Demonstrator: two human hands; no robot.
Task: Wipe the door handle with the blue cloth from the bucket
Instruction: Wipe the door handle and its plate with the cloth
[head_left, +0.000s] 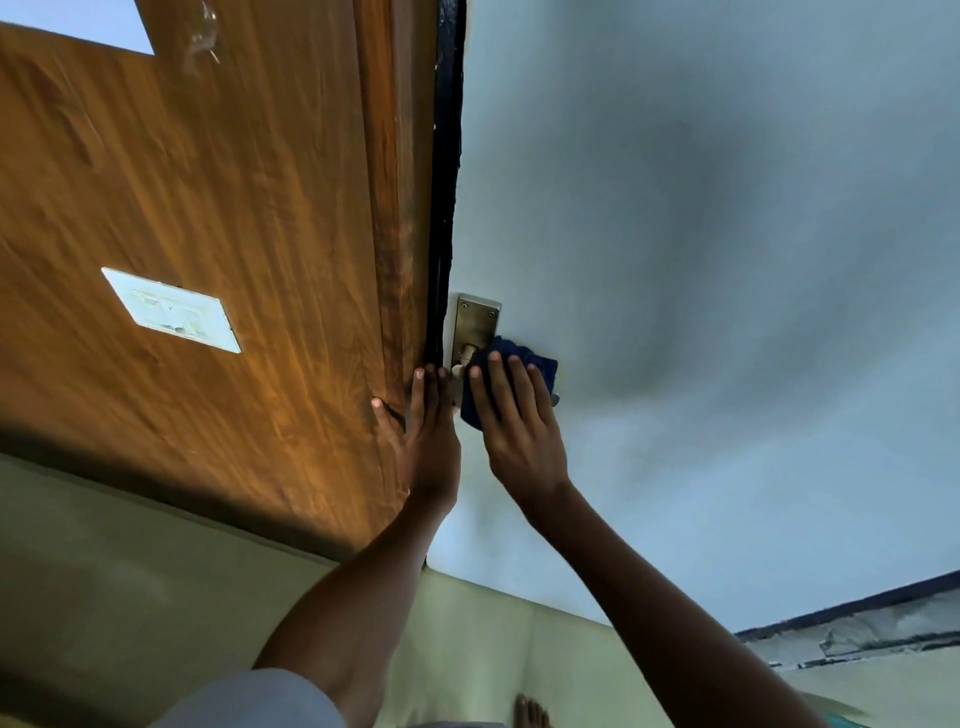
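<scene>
A pale blue-grey door (701, 260) fills the right of the head view, its dark edge (447, 156) running up the middle. A brass handle plate (475, 319) sits near that edge, and the lever below it is mostly covered. My right hand (514, 415) presses a dark blue cloth (540, 364) flat against the handle, fingers spread over the cloth. My left hand (423, 431) lies flat and open against the door's edge, thumb on the wooden panel. The bucket is out of view.
A brown wooden panel (208, 234) stands to the left of the door, with a white switch plate (174, 310) on it. Pale green floor tiles (130, 571) lie below. My bare foot (531, 713) shows at the bottom. A dark strip (852, 608) runs along the door's bottom right.
</scene>
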